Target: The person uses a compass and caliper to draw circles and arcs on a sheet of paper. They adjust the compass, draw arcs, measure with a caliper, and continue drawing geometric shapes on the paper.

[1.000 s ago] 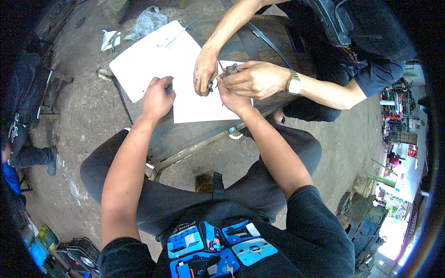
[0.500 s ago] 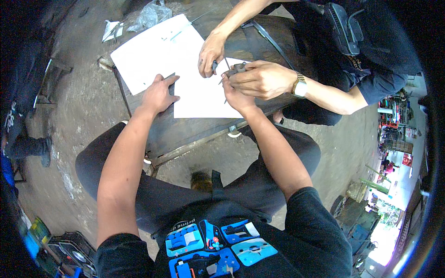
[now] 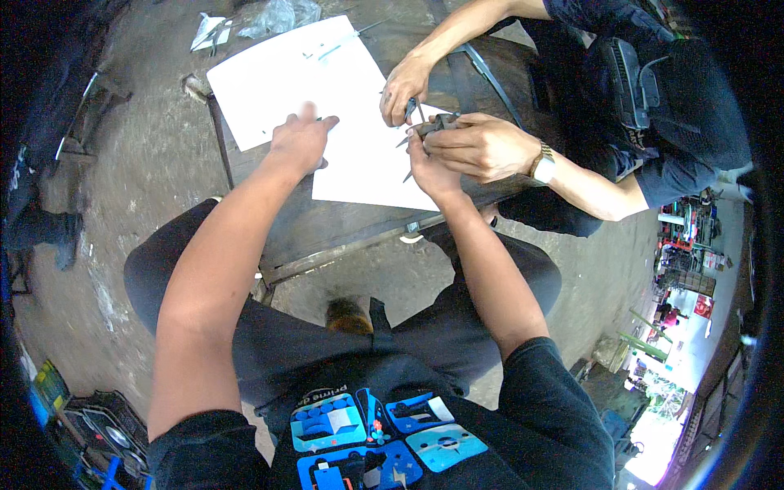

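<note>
My left hand (image 3: pixel 300 143) is over the white paper (image 3: pixel 273 90) on the low dark table, fingers stretched and apart; one fingertip is smeared by motion. My right hand (image 3: pixel 435 173) is closed at a dark grey metal part (image 3: pixel 441 124), fingers pressed together. Thin pointed ends stick out left of that hand; what they belong to is hidden. A co-worker's watch-wearing hand (image 3: pixel 490 149) grips the same part and covers much of it. Their other hand (image 3: pixel 405 88) holds a dark-handled tool with a thin shaft (image 3: pixel 420 110) against the part.
A thin pale rod-like tool (image 3: pixel 339 47) lies on the paper. Beyond are a clear plastic bag (image 3: pixel 279 18) and a small white packet (image 3: pixel 210 33). A dark bar (image 3: pixel 492 82) lies by the co-worker's side. My knees flank the wooden table (image 3: pixel 294 245).
My left hand has shifted a little away from me and to the right across the paper, its fingers lifting. My right hand and the co-worker's hands stay together at the metal part.
</note>
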`<action>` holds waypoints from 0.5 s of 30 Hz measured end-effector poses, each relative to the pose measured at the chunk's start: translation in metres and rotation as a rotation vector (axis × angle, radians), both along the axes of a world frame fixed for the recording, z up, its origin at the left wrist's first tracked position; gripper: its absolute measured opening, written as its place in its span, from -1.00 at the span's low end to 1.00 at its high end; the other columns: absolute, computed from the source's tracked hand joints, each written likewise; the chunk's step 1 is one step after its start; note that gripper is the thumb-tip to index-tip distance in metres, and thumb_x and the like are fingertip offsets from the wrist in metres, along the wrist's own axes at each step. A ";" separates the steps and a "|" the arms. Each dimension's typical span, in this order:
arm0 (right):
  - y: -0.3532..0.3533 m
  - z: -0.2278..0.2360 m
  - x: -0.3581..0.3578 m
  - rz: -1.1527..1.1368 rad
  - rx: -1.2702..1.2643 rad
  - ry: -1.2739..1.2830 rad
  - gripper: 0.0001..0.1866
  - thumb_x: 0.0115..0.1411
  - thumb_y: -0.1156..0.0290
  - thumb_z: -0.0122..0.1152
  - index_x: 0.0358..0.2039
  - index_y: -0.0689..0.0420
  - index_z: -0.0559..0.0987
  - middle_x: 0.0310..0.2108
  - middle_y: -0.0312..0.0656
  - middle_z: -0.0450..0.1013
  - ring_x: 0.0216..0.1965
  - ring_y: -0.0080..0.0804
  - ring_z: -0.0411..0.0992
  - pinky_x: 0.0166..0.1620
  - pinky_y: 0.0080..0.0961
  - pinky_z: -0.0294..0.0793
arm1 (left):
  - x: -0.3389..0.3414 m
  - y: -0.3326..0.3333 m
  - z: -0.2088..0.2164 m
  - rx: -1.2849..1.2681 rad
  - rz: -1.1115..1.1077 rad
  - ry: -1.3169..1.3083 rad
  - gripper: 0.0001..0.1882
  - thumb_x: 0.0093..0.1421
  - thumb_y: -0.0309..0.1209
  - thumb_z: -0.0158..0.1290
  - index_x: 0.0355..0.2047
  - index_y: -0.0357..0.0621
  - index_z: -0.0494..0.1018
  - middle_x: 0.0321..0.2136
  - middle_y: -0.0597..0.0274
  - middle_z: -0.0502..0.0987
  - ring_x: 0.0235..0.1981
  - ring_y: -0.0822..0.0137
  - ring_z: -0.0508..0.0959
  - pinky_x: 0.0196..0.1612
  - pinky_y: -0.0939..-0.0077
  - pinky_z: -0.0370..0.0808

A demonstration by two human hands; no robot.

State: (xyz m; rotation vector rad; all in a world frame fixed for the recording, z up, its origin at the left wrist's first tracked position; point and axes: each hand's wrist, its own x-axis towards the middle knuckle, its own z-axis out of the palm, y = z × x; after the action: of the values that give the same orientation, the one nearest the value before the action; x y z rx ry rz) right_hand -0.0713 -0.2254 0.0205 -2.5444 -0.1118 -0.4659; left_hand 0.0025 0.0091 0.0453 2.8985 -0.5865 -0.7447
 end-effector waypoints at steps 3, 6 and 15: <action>0.001 0.001 -0.003 -0.020 0.035 0.061 -0.69 0.37 0.20 0.15 -0.42 0.14 0.61 -0.56 -0.28 0.55 -0.42 -0.32 0.50 -0.18 -0.36 0.42 | 0.002 -0.006 0.007 0.023 -0.002 -0.009 0.02 -0.08 -0.33 0.46 0.39 0.31 0.21 0.20 -0.01 0.31 0.14 0.00 0.48 0.13 0.07 0.57; 0.001 -0.003 -0.002 -0.036 -0.030 0.009 -0.71 0.35 0.24 0.18 -0.45 0.14 0.60 -0.55 -0.28 0.55 -0.42 -0.36 0.50 -0.21 -0.39 0.42 | 0.005 -0.008 0.011 0.051 -0.007 0.024 0.02 -0.06 -0.30 0.46 0.40 0.34 0.19 0.22 0.03 0.29 0.16 0.00 0.46 0.14 0.09 0.56; -0.002 -0.005 0.000 -0.001 -0.055 -0.058 -0.72 0.36 0.25 0.16 -0.44 0.13 0.59 -0.54 -0.30 0.54 -0.38 -0.32 0.50 -0.05 -0.32 0.38 | 0.007 -0.007 0.012 0.061 -0.002 0.069 0.01 -0.02 -0.26 0.44 0.41 0.38 0.17 0.25 0.05 0.24 0.18 0.03 0.45 0.17 0.09 0.55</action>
State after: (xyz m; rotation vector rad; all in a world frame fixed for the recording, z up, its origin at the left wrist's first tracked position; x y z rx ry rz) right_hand -0.0717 -0.2270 0.0153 -2.5853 -0.1468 -0.5446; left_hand 0.0092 0.0019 0.0577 2.9142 -0.5697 -0.8742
